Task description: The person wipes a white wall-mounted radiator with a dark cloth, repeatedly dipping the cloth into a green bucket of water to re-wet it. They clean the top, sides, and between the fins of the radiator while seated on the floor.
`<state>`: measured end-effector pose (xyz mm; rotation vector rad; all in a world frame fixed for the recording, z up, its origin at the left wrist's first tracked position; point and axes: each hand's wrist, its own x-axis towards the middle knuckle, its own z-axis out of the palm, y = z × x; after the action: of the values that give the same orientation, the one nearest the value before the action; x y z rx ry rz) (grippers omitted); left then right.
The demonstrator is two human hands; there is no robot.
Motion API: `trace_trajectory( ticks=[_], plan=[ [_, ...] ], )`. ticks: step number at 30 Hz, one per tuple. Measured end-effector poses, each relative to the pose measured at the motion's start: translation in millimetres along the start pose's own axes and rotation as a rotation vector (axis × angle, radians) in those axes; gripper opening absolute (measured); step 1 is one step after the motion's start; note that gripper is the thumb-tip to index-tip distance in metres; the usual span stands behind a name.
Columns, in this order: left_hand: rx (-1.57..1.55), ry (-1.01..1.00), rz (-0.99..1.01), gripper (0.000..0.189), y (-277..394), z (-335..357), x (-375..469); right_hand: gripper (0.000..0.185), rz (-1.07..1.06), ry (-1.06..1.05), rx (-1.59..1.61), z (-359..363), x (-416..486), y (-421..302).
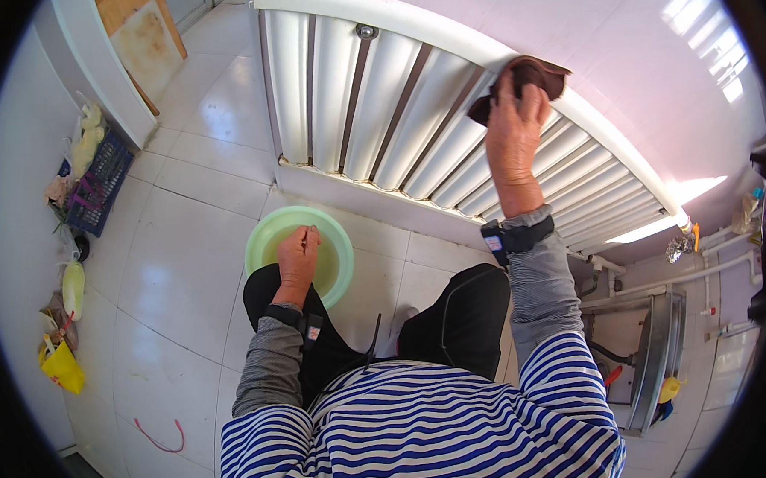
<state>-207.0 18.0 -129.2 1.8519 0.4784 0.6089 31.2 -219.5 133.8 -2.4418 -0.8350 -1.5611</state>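
My right hand point(517, 139) grips a dark brown cloth point(552, 78) and presses it on the rounded top rail of a white radiator point(424, 20). Part of the cloth hangs down over the front of the radiator's columns. My left hand point(297, 258) rests by my left knee, above a pale green plastic basin point(345, 256). Its fingers are curled in, and nothing shows in them. Cloudy yellowish water point(325, 276) lies in the basin, which stands on the tiled floor in front of the radiator.
Along the left wall stand a dark blue plastic crate point(106, 182) of vegetables and a yellow bag point(62, 369). A pink cord point(167, 449) lies on the floor. White pipes point(669, 283) and a metal-framed unit point(656, 360) are on the right. Wooden boards point(136, 17) lean at the back left.
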Motion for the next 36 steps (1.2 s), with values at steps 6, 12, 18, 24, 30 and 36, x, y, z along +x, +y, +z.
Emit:
trace_trajectory(
  ticks=[6, 12, 18, 24, 30, 36],
  plan=[
    [0.061, -0.036, 0.006, 0.028, 3.0, 0.5, -2.5, 0.055, -0.221, 0.042, 0.146, 24.7, 33.7, -65.4],
    [0.091, -0.027, -0.052, 0.027, 2.3, -6.4, 0.4, 0.05, -0.49, -0.033, 0.119, 51.3, 46.2, -105.8],
    [0.069, 0.028, -0.06, 0.028, -2.2, -11.1, 2.3, 0.045, -0.513, -0.097, 0.173, 49.1, 25.8, -77.6],
    [0.084, 0.03, -0.03, 0.028, -6.9, -11.3, 1.1, 0.032, -0.466, -0.285, 0.159, 51.7, -37.4, -56.6],
    [0.078, -0.042, -0.01, 0.026, -5.7, -8.6, 1.2, 0.029, 0.005, -0.862, 0.419, 27.6, -118.3, -23.5],
    [-0.714, -0.344, -0.347, 0.047, 55.7, 5.3, -16.5, 0.04, 0.532, -1.07, 1.584, -38.4, -112.8, -55.9]
  ],
)
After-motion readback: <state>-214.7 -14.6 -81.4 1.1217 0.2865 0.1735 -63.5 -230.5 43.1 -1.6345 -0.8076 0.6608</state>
